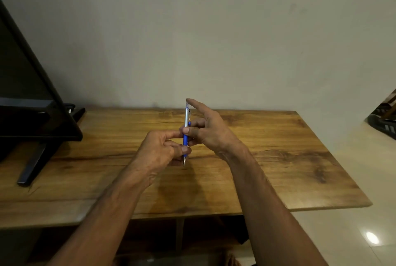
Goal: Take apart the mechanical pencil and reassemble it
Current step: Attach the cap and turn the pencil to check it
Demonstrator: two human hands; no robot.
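Table [278, 148] below; pencil [185, 140] upright, gripped by left fingers [171, 135], right fingers [192, 131].

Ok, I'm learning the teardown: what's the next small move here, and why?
Probably twist the lower end loose: the mechanical pencil looks whole, upright, tip down; the left hand pinches near the tip while the right hand holds the middle.

Wooden table [278, 158], black monitor [32, 94] standing.

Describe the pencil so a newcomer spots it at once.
Find the brown wooden table. Above its middle, the left hand and right hand pinch a slim silver-and-blue mechanical pencil, upright, tip down. It's the only thin thing there; the black flat screen stands far left.
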